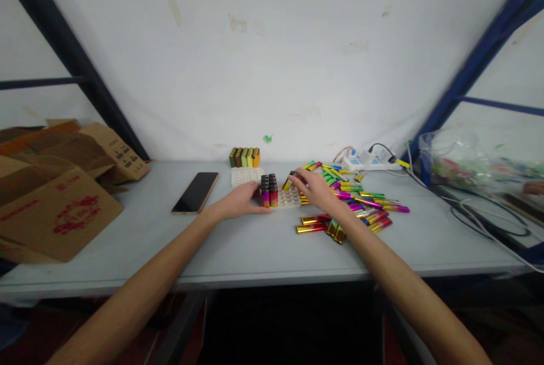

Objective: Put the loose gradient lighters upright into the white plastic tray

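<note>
Between the left hand (240,200) and the right hand (317,186) I log a matt, pitted pale tray (289,199); right of the right hand, mirror-glossy, metallic-looking lighters (366,202); left of the left hand, a smooth, glossy phone screen (196,192); farther left, creased matt cardboard (55,206); well right of both hands, crinkled clear plastic (454,158).

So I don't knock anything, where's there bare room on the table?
The table is bare between the phone and the cardboard, and in front between the left forearm and the shiny pile. More room shows right of the pile, toward the plastic bag. It's crowded around a white tray, with the left hand and right hand there, and across the pile.
</note>
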Demonstrator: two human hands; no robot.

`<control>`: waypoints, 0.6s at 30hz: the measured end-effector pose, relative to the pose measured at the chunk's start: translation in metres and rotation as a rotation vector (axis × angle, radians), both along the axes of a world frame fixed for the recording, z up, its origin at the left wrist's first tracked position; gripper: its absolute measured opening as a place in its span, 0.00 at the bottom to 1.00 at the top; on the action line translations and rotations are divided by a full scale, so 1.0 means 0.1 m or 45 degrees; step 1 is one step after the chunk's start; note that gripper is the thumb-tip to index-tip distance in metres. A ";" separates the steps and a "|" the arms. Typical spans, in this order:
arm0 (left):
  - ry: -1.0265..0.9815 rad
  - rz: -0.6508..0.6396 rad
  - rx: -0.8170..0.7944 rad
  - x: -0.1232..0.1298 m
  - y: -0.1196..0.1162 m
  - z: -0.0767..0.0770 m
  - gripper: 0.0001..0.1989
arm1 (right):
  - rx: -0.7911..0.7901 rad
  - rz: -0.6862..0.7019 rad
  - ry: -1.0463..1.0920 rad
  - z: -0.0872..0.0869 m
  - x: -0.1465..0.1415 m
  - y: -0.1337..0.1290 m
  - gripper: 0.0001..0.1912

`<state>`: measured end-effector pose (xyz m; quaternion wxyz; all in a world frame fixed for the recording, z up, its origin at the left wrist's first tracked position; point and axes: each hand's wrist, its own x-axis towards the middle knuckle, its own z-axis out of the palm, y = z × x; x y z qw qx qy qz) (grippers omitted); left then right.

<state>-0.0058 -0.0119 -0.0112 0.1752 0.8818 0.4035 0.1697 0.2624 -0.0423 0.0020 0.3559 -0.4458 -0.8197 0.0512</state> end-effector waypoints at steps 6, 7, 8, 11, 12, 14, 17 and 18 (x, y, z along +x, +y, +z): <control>-0.008 0.006 -0.055 -0.01 0.00 0.02 0.34 | -0.006 0.046 -0.034 -0.21 0.01 0.16 0.14; -0.012 0.000 -0.065 -0.01 0.01 0.02 0.34 | -0.002 0.055 -0.039 -0.24 0.00 0.19 0.14; -0.018 -0.008 -0.072 -0.02 0.02 0.01 0.34 | 0.010 0.062 -0.047 -0.26 -0.02 0.20 0.14; -0.031 -0.026 -0.079 -0.04 0.04 0.01 0.35 | 0.030 0.068 -0.063 -0.27 -0.06 0.22 0.12; -0.030 -0.030 -0.081 -0.04 0.04 0.01 0.35 | 0.008 0.065 -0.064 -0.25 -0.08 0.21 0.11; -0.030 -0.035 -0.091 -0.04 0.04 0.02 0.35 | -0.067 0.054 -0.065 -0.21 -0.12 0.18 0.10; -0.043 -0.034 -0.110 -0.03 0.02 0.03 0.34 | -0.130 0.027 -0.056 -0.15 -0.16 0.15 0.08; -0.047 -0.034 -0.112 -0.03 0.02 0.03 0.34 | -0.132 0.017 -0.048 -0.15 -0.17 0.14 0.08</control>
